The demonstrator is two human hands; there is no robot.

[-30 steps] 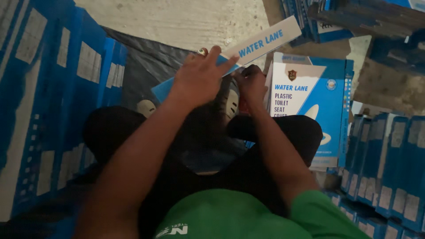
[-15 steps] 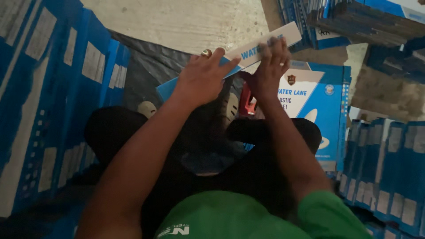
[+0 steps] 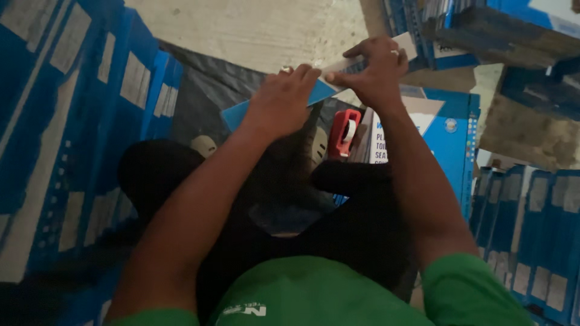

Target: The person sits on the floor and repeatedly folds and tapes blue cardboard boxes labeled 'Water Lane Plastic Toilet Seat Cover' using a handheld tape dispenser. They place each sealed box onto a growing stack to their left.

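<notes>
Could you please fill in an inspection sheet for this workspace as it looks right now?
Surface: pale concrete floor, partly under a dark sheet.
Job's things: flat blue and white carton, pressed by both hands at its upper flap.
Clutter: red tape dispenser just below the hands; printed blue carton lying flat to the right.
Grippers: left hand flat on the carton; right hand pinching the flap edge.
Cables: nothing seen.
Surroundings: stacks of folded blue cartons on the left, the right and at the top right.
</notes>
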